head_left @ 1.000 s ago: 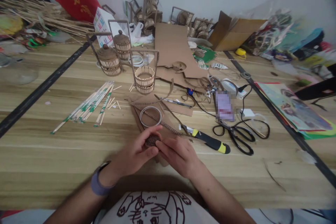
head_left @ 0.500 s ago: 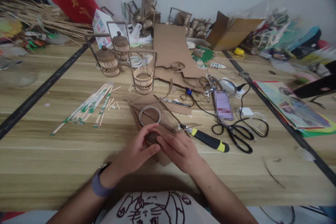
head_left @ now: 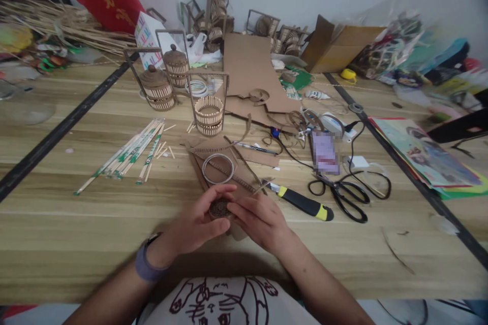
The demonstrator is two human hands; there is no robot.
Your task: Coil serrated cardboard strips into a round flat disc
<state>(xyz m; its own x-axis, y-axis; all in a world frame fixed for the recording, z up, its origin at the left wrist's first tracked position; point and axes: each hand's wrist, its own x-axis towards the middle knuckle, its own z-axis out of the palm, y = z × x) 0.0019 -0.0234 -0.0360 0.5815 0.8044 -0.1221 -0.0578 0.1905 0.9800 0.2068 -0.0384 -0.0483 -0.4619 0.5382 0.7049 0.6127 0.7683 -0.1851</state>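
Coil (head_left: 219, 208): held in your left hand (head_left: 192, 221), your right hand (head_left: 265, 221) pinching its edge. Ring (head_left: 204, 169): just beyond the coil. Knife (head_left: 304, 203): right of the coil. Scissors (head_left: 337, 190): farther right.

Craft workshop: scissors (head_left: 337, 189), cutter (head_left: 305, 203), cardboard (head_left: 247, 61) and small slatted buckets (head_left: 209, 124) on a worktable (head_left: 84, 233).

Nothing legible — gold chars (head_left: 109, 1) on red banner (head_left: 124, 6) too blurry.

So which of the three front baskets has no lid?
The rightmost basket: its top is open, while the two baskets on its left wear brown lids.
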